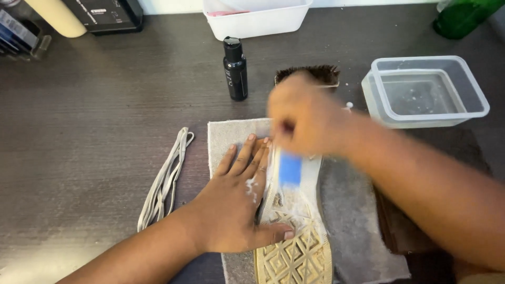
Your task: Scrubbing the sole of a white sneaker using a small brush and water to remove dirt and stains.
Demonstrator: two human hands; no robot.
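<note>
Dark wood-grain table (94,131) fills the view. On it, centre-right, a grey towel (363,231) lies flat w/ a sneaker (297,252) on top, sole up, tan diamond tread showing. Shoe's long axis runs near-to-far: one end points at the far edge of the table, the other runs off the bottom of the frame toward the person.

Left hand (236,205) lies flat on the towel against the shoe's left side, fingers straight and close together pointing away, thumb hooked across the sole, so the shoe sits between thumb and palm. White foam flecks on the hand & on the sole.

Right hand (305,118) is motion-blurred over the far end of the shoe; looks closed around a small brush, but exact finger state can't be told. A blue brush part (290,169) shows below the hand, touching the sole beside the left fingertips.

Clear plastic tub (426,92) w/ cloudy water sits far right, well apart from the shoe. White bin (258,18) at the far edge. Dark bristle brush (310,73) lies just behind the right hand. Black bottle (235,68) stands upright left of it. Pale shoelaces (165,179) lie left of the towel, near the left hand but apart from it. Green bottle (463,16) in the far right corner.
</note>
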